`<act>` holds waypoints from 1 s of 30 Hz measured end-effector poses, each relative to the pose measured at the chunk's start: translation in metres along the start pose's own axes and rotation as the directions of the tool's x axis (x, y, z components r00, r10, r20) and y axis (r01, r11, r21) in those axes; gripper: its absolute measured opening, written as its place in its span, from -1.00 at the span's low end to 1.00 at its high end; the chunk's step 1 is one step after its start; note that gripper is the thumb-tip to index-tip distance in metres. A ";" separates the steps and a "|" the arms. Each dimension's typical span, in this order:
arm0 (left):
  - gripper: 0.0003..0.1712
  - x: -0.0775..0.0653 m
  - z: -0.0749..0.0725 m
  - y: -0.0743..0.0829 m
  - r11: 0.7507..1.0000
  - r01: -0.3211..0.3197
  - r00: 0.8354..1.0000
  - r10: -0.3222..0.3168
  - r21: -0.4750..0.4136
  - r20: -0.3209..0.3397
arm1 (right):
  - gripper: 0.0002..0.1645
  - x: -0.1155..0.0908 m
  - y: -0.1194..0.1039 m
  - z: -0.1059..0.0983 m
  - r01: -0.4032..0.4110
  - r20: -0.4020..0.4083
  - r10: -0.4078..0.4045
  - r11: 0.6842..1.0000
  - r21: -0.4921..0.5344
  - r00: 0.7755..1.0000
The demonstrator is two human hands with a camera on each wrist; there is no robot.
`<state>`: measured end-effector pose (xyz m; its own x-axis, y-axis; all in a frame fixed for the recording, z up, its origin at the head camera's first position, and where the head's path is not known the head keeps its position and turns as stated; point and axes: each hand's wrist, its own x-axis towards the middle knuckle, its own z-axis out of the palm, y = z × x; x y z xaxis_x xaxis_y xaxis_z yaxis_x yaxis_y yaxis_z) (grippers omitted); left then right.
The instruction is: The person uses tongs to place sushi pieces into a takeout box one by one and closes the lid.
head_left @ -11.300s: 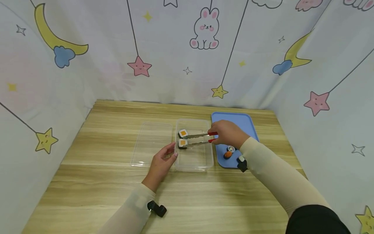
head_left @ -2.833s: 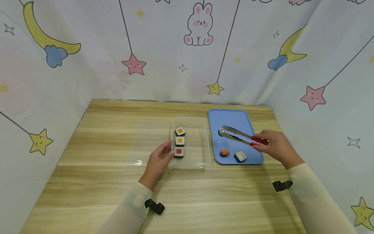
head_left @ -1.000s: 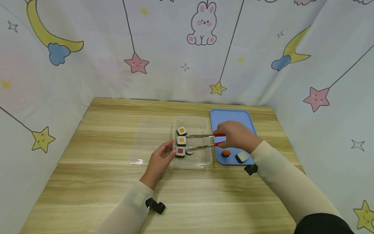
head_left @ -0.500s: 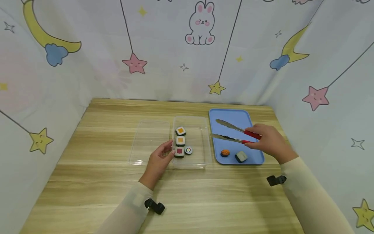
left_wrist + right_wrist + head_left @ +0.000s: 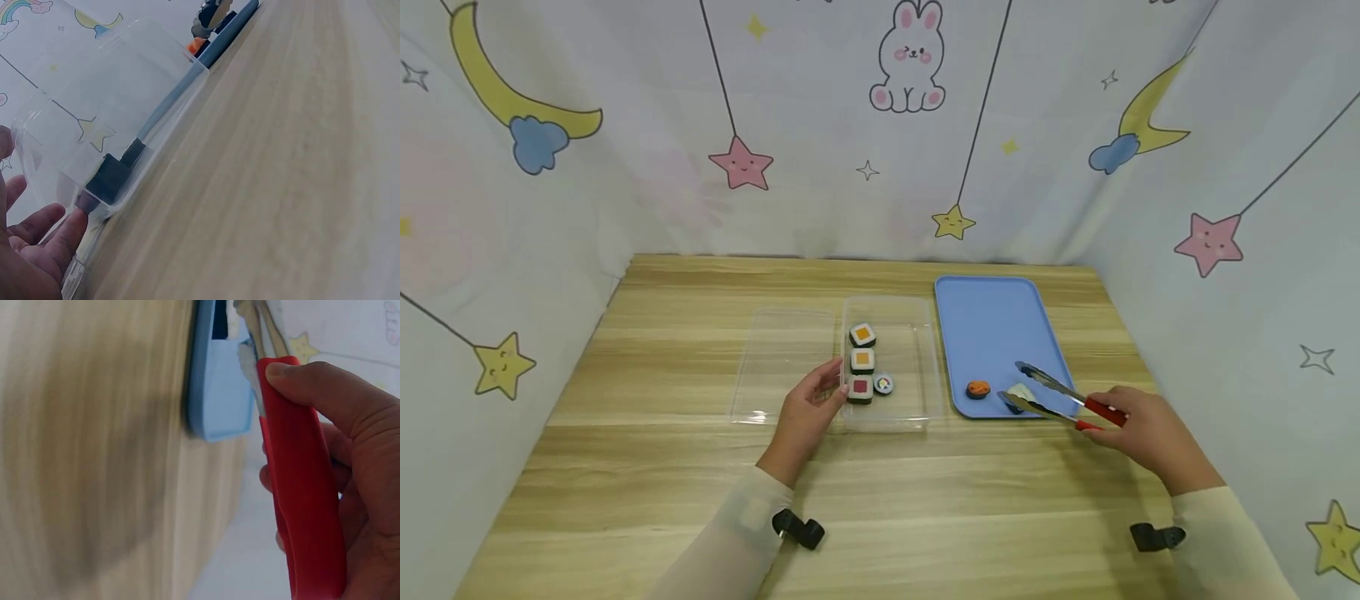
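My right hand (image 5: 1150, 429) grips red-handled metal tongs (image 5: 300, 475), thumb along one handle. The tongs' arms are spread, their tips low over the blue tray (image 5: 1000, 325) around a white-topped sushi piece (image 5: 1019, 393). An orange-topped sushi piece (image 5: 978, 389) lies left of it. My left hand (image 5: 808, 408) rests its fingertips against the left wall of a clear plastic box (image 5: 137, 75). Along that wall inside stand two orange-centred sushi rolls (image 5: 862, 335) and a red-centred roll (image 5: 860, 389). A small round roll (image 5: 883, 383) sits right beside the red-centred one.
A clear lid (image 5: 786, 358) lies flat on the wooden table (image 5: 880, 508), left of the box. Behind the table hangs a white curtain (image 5: 820, 108) printed with stars and moons, which also runs along both sides.
The small round roll has gone from the tray into the box, released from the tongs. My right hand has since moved back right and nearer, tongs over the white-topped piece. My left hand stays put.
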<state>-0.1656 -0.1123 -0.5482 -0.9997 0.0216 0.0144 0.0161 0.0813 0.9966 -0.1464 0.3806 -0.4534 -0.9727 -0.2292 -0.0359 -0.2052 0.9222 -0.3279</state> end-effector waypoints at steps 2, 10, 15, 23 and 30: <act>-0.42 -0.001 0.000 0.001 1.000 0.002 1.000 -0.002 -0.003 0.001 | -0.41 -0.007 0.004 0.002 -0.007 0.003 0.007 1.000 0.005 1.000; -0.42 -0.002 0.003 0.007 1.000 0.029 1.000 -0.029 0.011 -0.004 | -0.49 -0.020 0.009 0.008 0.021 -0.026 -0.021 0.999 0.024 0.999; -0.42 -0.003 0.003 0.016 0.999 0.050 0.999 -0.050 0.021 0.002 | -0.49 -0.020 0.008 0.010 0.013 -0.036 -0.012 0.999 0.039 0.999; -0.42 -0.002 0.001 0.009 1.000 0.026 1.000 -0.026 0.004 -0.001 | -0.49 -0.017 0.008 0.009 0.031 -0.068 -0.029 0.999 0.027 0.997; -0.42 -0.001 0.000 0.003 1.000 -0.003 1.000 0.003 -0.002 0.007 | -0.50 -0.005 -0.002 -0.002 0.060 -0.106 -0.056 0.997 0.041 0.993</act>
<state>-0.1641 -0.1120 -0.5452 -0.9995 0.0284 0.0170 0.0192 0.0789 0.9967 -0.1416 0.3807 -0.4506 -0.9657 -0.2462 0.0825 -0.2591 0.8932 -0.3675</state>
